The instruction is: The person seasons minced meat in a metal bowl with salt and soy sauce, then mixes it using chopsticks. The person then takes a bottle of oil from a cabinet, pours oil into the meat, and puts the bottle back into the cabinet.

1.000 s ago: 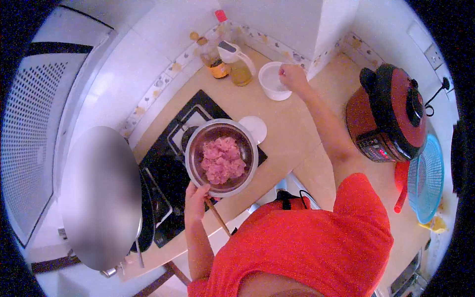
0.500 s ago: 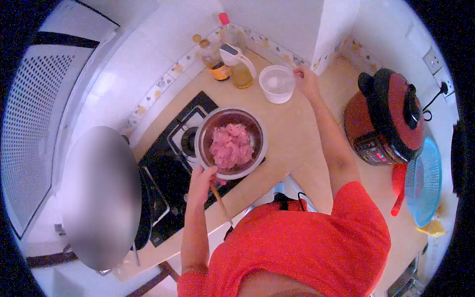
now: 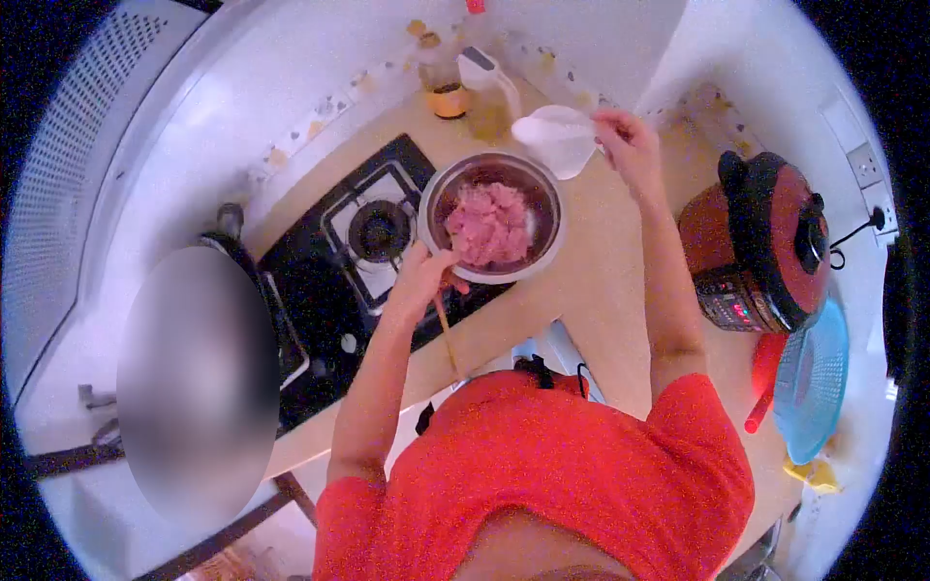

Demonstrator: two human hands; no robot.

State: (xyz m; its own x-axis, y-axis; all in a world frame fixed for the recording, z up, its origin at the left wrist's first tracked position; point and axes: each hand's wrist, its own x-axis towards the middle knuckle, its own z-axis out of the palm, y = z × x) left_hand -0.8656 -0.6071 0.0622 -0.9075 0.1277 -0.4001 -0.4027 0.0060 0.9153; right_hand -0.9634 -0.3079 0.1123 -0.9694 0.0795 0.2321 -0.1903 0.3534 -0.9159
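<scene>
Wide-angle view, brightly lit, with a cool violet cast on the pale wall [image 3: 620, 44]. The corners fall to black, flecked with coloured noise; the perforated panel [image 3: 58, 223] bows along the left edge. Grain is heavy on the red shirt [image 3: 562, 445]. Blur smears the tile border [image 3: 334, 104], oil bottle [image 3: 489, 123] and white container [image 3: 572, 160], whose rim cannot be traced with certainty. A smooth grey oval [image 3: 199, 387] veils the lower left. The metal bowl [image 3: 509, 273] is shaded within, paler at its rim; the cooker's display [image 3: 739, 310] glows red.
</scene>
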